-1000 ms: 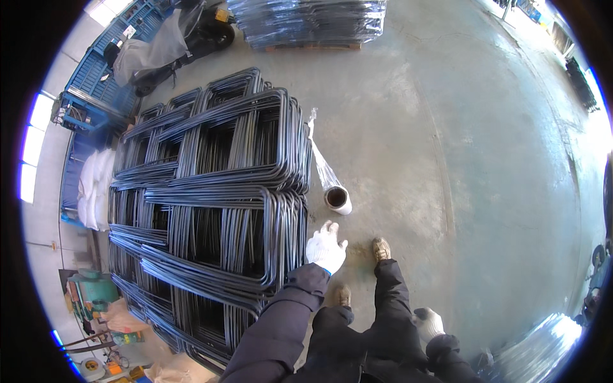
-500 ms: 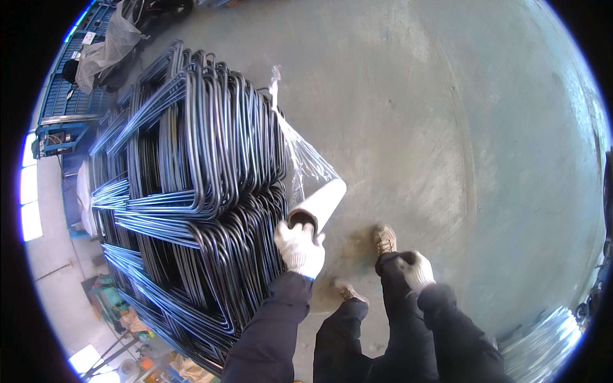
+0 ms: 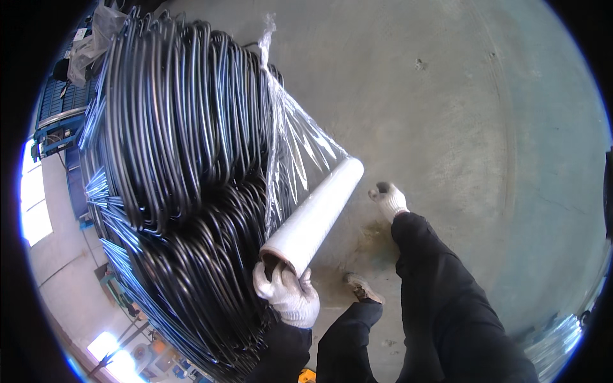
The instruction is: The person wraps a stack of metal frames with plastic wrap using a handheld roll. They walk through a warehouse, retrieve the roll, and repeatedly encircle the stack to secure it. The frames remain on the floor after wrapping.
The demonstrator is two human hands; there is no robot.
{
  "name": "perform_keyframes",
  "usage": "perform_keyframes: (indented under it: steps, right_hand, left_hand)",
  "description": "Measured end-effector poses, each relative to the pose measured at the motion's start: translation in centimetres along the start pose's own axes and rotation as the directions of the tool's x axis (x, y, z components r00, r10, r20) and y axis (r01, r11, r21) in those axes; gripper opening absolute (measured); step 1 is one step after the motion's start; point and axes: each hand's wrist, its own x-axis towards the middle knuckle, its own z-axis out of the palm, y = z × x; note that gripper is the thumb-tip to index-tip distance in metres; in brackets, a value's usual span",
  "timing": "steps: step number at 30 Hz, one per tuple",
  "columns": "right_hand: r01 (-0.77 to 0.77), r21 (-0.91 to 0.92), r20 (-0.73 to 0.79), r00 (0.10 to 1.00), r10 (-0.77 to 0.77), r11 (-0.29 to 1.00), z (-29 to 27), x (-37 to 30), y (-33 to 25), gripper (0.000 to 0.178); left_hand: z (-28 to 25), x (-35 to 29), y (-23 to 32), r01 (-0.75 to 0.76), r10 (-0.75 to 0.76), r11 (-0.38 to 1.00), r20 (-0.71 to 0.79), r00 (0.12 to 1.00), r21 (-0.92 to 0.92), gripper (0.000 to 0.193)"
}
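My left hand [image 3: 288, 295], in a white knit glove, grips the near end of a roll of clear stretch film [image 3: 319, 212], with fingers in its hollow core. The roll points up and to the right. From it a sheet of film [image 3: 290, 143] runs to a twisted knot at the right side of a stack of bent dark metal rods [image 3: 175, 121]. My right hand [image 3: 391, 202], gloved too, is held just right of the roll's far end, apart from it. Its fingers are loosely curved with a gap between them, and nothing is in them.
The tall rod stack fills the left side, close to my left arm. Grey concrete floor [image 3: 440, 140] lies to the right. My shoe [image 3: 364, 288] stands below the roll. Shiny clear plastic [image 3: 555, 348] lies at the lower right; blue racks [image 3: 60, 96] stand at the far left.
I am closer to the rod stack. The film roll shows larger and longer, its film spread wider. My right hand has moved up from beside my leg to near the roll's far end.
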Motion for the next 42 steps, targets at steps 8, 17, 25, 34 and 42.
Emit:
perform_keyframes:
  steps: [8, 17, 25, 34, 42]
  right_hand:
    - [-0.018, -0.050, 0.064, 0.998, 0.021, 0.999, 5.9, 10.1, -0.2, 0.087]
    - [-0.082, 0.219, 0.372, 0.928, -0.006, 0.972, 9.3, 14.2, 4.2, 0.081]
    - [-0.356, 0.454, 0.323, 0.920, 0.222, 0.817, 3.5, 0.4, 11.3, 0.081]
    - [-0.258, 0.542, 0.146, 0.966, 0.212, 0.800, -2.0, -13.5, 17.9, 0.082]
    - [-0.261, 0.159, 0.149, 0.960, 0.239, 0.952, -2.8, -23.6, 16.2, 0.090]
  left_hand:
    - [1.4, -1.8, -1.7, 0.011, -0.013, 0.999, -0.041, 0.999, -0.049, 0.038]
    - [0.2, -4.1, -1.9, 0.094, -0.091, 0.977, 0.026, 0.996, -0.189, 0.067]
    - [-5.1, -9.9, -1.1, 0.200, -0.216, 0.941, -0.029, 0.976, -0.273, 0.070]
    - [-10.9, -21.9, -5.6, 0.502, -0.448, 0.773, 0.225, 0.865, -0.388, 0.081]
    - [-16.1, -28.9, -8.1, 0.563, -0.515, 0.708, 0.234, 0.825, -0.425, 0.049]
